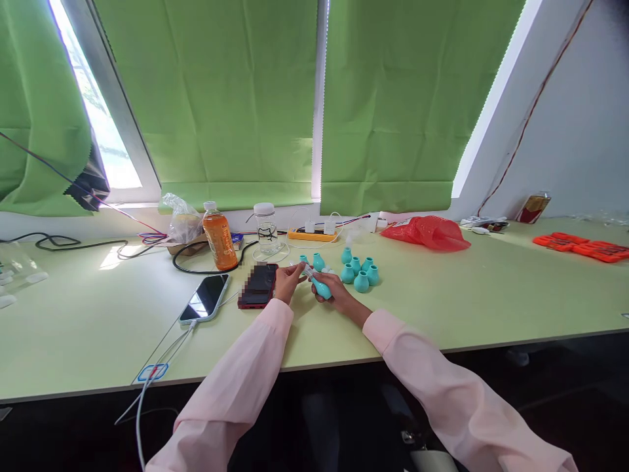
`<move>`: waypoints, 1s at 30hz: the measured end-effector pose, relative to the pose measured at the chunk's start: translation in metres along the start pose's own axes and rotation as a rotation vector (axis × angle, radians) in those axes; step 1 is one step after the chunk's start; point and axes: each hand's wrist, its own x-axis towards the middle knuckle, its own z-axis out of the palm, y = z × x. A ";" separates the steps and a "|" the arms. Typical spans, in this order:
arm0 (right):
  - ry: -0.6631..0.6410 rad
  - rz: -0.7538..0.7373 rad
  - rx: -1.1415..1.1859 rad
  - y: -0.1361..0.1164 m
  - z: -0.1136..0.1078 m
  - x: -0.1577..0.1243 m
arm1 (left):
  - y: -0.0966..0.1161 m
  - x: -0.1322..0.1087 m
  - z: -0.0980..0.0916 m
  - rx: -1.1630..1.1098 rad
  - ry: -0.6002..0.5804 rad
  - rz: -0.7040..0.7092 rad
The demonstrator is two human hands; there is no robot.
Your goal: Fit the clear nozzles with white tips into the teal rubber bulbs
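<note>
My right hand [339, 290] is wrapped round a teal squeeze bulb [322, 290] that lies tilted, its narrow end toward the upper left. A clear tip [308, 270] sits at that narrow end. Fingers of my left hand [287, 282] pinch together at the clear tip; whether it is fixed on the bulb is too small to tell. Just beyond my hands stand two more teal bulbs, one of them this bulb [318, 262]. To the right of them is a group of several open-necked teal bulbs [361, 282], set close together on the table.
A dark red-edged phone [258, 286] lies beside my left hand, and a charging phone [205, 299] further left. Behind are an orange drink bottle [220, 239], a clear jar [266, 229], a power strip [313, 235] and a red plastic bag [426, 233]. Orange trays [582, 246] lie far right.
</note>
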 end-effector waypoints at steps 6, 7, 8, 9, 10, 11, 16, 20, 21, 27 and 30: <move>0.004 -0.061 -0.030 -0.001 0.003 0.001 | 0.001 -0.001 0.007 0.015 -0.004 0.040; 0.010 -0.069 -0.038 -0.001 0.003 0.001 | 0.001 -0.001 0.006 0.016 -0.022 0.033; 0.018 -0.078 -0.047 -0.001 0.004 0.001 | 0.001 -0.001 0.005 0.017 -0.040 0.024; 0.027 -0.089 -0.057 -0.001 0.004 0.000 | 0.001 -0.001 0.004 0.020 -0.059 0.015; 0.037 -0.100 -0.067 -0.002 0.005 -0.001 | 0.001 0.000 0.003 0.024 -0.076 0.007; 0.048 -0.111 -0.079 -0.002 0.006 -0.001 | 0.001 0.000 0.003 0.028 -0.091 0.000; 0.123 -0.179 -0.157 -0.004 0.008 -0.001 | 0.004 -0.002 0.002 0.054 -0.143 -0.021; 0.254 -0.292 -0.271 -0.006 0.001 0.008 | 0.004 -0.001 0.004 0.087 -0.142 -0.033; 0.298 -0.329 -0.310 -0.007 -0.002 0.010 | 0.004 -0.001 0.003 0.101 -0.124 -0.030; 0.543 -0.497 -0.585 -0.020 -0.017 0.020 | -0.001 0.004 -0.004 0.286 0.069 0.055; 0.626 -0.508 -0.712 -0.030 -0.023 0.031 | -0.002 0.004 -0.005 0.419 0.118 0.116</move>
